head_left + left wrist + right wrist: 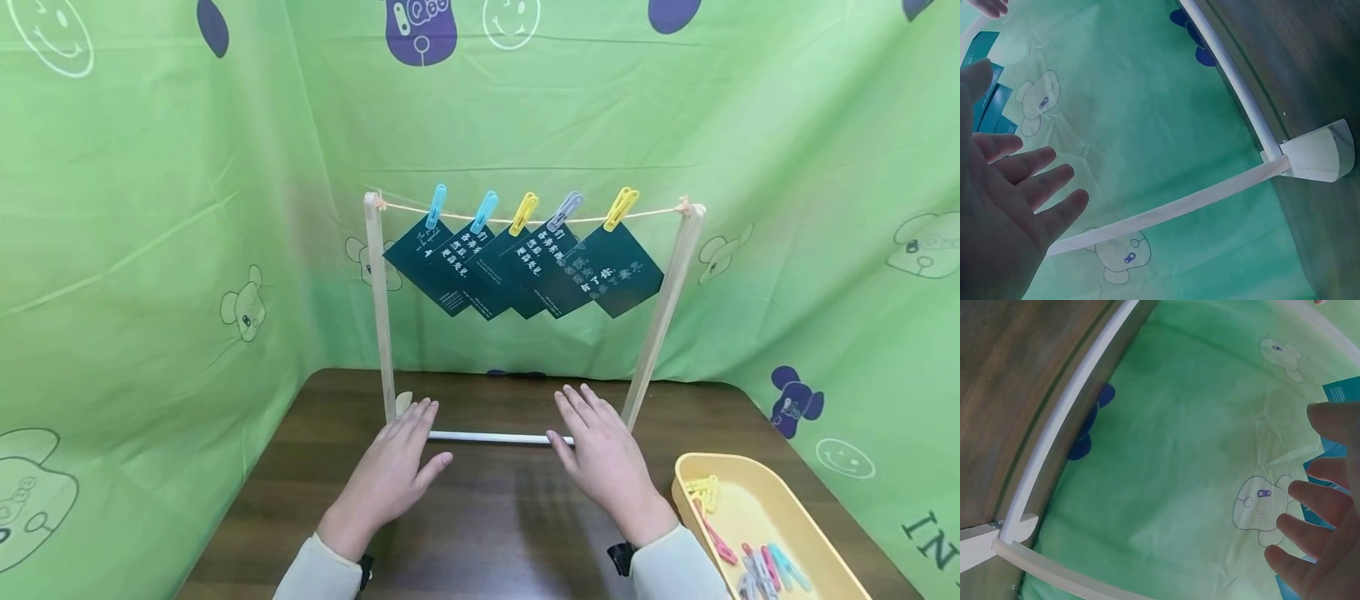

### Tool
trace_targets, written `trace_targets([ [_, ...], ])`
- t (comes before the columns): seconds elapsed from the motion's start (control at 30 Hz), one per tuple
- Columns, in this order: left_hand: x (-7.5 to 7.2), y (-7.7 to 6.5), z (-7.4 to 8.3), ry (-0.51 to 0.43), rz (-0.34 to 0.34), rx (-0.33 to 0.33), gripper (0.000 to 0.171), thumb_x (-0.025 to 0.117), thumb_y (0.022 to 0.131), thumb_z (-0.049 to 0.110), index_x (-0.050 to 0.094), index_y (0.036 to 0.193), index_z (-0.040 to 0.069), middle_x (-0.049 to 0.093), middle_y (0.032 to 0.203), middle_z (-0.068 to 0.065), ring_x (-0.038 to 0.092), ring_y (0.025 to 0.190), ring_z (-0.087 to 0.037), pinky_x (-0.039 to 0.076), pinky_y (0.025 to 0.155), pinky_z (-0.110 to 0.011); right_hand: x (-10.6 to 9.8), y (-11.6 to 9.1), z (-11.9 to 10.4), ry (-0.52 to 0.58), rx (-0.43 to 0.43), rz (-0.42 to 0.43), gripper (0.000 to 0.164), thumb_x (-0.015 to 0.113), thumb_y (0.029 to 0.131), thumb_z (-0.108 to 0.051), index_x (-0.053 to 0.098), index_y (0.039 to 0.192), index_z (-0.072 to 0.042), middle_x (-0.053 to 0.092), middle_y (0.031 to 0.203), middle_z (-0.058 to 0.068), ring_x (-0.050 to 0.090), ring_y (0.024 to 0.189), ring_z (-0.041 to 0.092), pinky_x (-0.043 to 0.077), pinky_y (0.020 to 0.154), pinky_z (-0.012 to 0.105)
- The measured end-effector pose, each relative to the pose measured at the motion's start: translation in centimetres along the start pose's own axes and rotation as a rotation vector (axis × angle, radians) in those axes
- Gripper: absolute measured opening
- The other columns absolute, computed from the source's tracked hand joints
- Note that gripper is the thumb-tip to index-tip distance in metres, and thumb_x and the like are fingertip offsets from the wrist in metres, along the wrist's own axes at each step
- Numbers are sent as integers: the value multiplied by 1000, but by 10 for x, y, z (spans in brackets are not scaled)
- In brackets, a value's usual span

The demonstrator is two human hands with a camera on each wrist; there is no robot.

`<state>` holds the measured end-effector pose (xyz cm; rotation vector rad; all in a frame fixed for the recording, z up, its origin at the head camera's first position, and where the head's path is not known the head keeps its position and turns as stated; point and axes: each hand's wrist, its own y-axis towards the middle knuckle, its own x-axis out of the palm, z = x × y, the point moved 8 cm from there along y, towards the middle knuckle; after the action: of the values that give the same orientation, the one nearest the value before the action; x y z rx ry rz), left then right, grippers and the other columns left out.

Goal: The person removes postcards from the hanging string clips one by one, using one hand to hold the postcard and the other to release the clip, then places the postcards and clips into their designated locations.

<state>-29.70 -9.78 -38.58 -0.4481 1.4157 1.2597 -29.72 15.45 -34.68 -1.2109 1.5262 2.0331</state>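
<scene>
Both hands hold nothing. My left hand (397, 467), fingers straight, is held palm down near the left foot of a wooden frame (380, 317). The right hand (606, 458) mirrors it by the right post, its fingers spread in the right wrist view. A pale string (652, 213) runs between the post tops. Several dark green printed cards hang from it in an overlapping row, from the leftmost card (427, 262) to the rightmost card (618, 271). Each has a clothespin at its top corner: blue (437, 207), yellow (621, 208) or grey-purple (565, 211).
A yellow tray (787, 492) at the right front contains loose clothespins, including a pink clothespin (718, 537) and a blue clothespin (789, 568). A white crossbar (487, 437) joins the frame's posts low over the brown table (480, 517). Green patterned cloth (525, 125) surrounds the table's back and sides.
</scene>
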Motion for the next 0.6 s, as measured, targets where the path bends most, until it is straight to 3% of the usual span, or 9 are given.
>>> trace_targets([
  [0.23, -14, 2, -3, 30, 147, 52, 67, 64, 99, 44, 47, 151, 5, 56, 151, -13, 51, 142, -33, 46, 113, -54, -11, 10, -5, 36, -60, 93, 56, 76, 89, -29, 63, 135, 1, 67, 135, 20, 61, 129, 39, 51, 106, 52],
  [0.37, -21, 3, -7, -6, 230, 56, 60, 68, 98, 38, 53, 145, 5, 62, 143, -13, 57, 136, -34, 49, 110, -54, -16, 17, -10, 64, -98, 144, 55, 77, 89, -27, 63, 134, 1, 68, 132, 20, 64, 126, 37, 52, 106, 50],
  [0.6, -30, 6, -9, -44, 295, 76, 54, 71, 96, 28, 57, 142, 5, 67, 137, -11, 65, 126, -32, 54, 104, -51, -28, 31, -13, 81, -152, 221, 53, 80, 87, -24, 65, 132, 0, 71, 129, 19, 66, 121, 36, 54, 104, 49],
])
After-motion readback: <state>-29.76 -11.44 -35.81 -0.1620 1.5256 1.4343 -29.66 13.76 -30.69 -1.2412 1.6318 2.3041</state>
